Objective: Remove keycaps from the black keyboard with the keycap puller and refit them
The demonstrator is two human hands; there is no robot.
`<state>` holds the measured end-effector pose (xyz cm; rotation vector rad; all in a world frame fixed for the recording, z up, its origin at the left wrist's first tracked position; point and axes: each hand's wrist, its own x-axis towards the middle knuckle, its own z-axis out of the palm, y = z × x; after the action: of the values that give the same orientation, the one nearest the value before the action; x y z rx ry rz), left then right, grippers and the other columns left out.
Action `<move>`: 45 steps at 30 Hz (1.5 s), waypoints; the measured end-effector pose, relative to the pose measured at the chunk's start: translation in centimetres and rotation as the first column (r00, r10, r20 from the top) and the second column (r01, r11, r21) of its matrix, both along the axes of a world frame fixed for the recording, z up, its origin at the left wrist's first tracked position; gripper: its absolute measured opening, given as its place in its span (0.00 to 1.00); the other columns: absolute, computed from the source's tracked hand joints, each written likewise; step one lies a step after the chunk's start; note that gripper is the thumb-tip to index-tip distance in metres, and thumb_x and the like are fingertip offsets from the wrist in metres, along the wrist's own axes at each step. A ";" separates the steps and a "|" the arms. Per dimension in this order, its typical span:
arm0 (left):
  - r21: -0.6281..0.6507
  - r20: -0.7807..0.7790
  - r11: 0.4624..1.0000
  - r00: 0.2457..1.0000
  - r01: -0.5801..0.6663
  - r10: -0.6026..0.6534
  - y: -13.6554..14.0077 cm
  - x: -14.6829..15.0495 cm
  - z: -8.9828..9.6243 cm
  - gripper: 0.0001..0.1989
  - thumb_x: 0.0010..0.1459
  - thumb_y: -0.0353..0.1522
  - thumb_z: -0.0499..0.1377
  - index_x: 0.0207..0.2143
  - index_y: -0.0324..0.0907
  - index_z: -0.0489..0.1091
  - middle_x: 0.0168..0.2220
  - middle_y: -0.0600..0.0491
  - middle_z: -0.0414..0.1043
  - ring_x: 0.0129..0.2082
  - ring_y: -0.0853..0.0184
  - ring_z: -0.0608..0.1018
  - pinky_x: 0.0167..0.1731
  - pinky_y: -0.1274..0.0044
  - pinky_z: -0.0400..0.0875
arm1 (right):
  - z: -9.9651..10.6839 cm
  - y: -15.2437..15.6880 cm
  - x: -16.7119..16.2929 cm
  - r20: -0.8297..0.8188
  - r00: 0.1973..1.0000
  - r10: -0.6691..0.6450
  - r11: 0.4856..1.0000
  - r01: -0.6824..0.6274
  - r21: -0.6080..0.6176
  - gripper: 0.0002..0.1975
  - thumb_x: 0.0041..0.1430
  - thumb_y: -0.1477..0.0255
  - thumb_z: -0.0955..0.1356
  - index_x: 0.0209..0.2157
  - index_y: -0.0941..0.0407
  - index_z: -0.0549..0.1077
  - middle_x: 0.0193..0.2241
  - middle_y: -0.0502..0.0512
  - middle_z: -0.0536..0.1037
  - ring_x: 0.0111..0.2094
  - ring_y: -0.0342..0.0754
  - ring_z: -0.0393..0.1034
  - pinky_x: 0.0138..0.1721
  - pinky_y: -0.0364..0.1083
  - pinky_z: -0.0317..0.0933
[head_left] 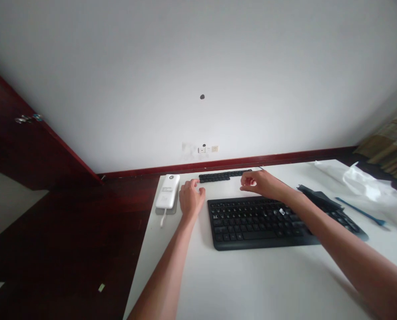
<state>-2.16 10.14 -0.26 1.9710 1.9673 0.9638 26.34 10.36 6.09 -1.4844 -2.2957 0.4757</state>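
Observation:
Close to the left end of a row of loose black keycaps (215, 177) at the table's back, my left hand (192, 198) has its thumb and fingers apart and holds nothing. My right hand (260, 183) hovers above the back edge of a black keyboard (267, 242). Its fingers are curled in toward the thumb; whether something small sits between them I cannot make out. My right forearm hides part of the keyboard's right side. A small pale piece (282, 212) shows on the keys.
A white power bank (167, 193) with a short cable lies at the left edge of the white table (245, 284). Flat black pieces (320, 198) rest over the keyboard's right back corner. Beyond are a blue brush (361, 211) and clear plastic wrapping (358, 180).

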 end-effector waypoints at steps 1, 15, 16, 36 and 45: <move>-0.002 -0.004 1.000 1.000 -0.002 0.002 0.0 0.0 0.0 0.14 0.60 0.29 0.59 0.48 0.47 0.73 0.45 0.50 0.76 0.46 0.59 0.75 0.47 0.70 0.66 | 0.3 -1.0 0.7 -0.019 1.000 0.013 0.999 -0.014 -0.038 0.09 0.60 0.63 0.72 0.31 0.53 0.77 0.31 0.53 0.82 0.34 0.51 0.76 0.38 0.46 0.65; 0.014 -0.014 1.000 1.000 0.012 -0.012 0.4 -0.2 -0.5 0.14 0.60 0.30 0.58 0.49 0.47 0.74 0.45 0.50 0.76 0.46 0.59 0.76 0.49 0.70 0.66 | -0.1 -7.8 3.8 -0.012 0.996 0.087 0.975 -0.088 -0.206 0.11 0.62 0.62 0.69 0.40 0.49 0.83 0.43 0.56 0.84 0.43 0.56 0.77 0.47 0.50 0.69; 0.013 -0.018 1.000 1.000 0.012 -0.012 0.4 -0.2 -0.6 0.14 0.60 0.30 0.58 0.49 0.47 0.74 0.45 0.50 0.76 0.46 0.59 0.76 0.49 0.70 0.66 | 0.0 -7.7 3.8 -0.012 0.996 0.088 0.975 -0.088 -0.206 0.11 0.62 0.63 0.70 0.40 0.49 0.83 0.43 0.56 0.84 0.43 0.56 0.77 0.47 0.50 0.69; -0.004 -0.017 1.000 1.000 0.011 -0.011 0.2 0.0 -0.2 0.13 0.61 0.30 0.58 0.48 0.47 0.73 0.45 0.50 0.75 0.46 0.60 0.75 0.47 0.70 0.66 | 3.4 -2.8 0.8 0.309 0.920 0.239 0.873 -0.065 -0.484 0.10 0.40 0.74 0.78 0.28 0.48 0.82 0.29 0.51 0.84 0.30 0.54 0.79 0.25 0.47 0.64; 0.005 -0.033 1.000 0.999 0.018 -0.018 0.3 -0.1 -0.4 0.14 0.60 0.30 0.58 0.48 0.47 0.74 0.44 0.51 0.75 0.46 0.59 0.75 0.48 0.70 0.66 | 4.9 -2.0 -1.6 0.439 0.844 0.308 0.865 -0.057 -0.498 0.15 0.38 0.78 0.74 0.32 0.53 0.84 0.29 0.54 0.83 0.29 0.55 0.78 0.26 0.47 0.63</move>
<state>-2.27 10.43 -0.64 2.0163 1.9623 0.9391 24.70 8.33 10.98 -1.7790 -2.9166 0.8327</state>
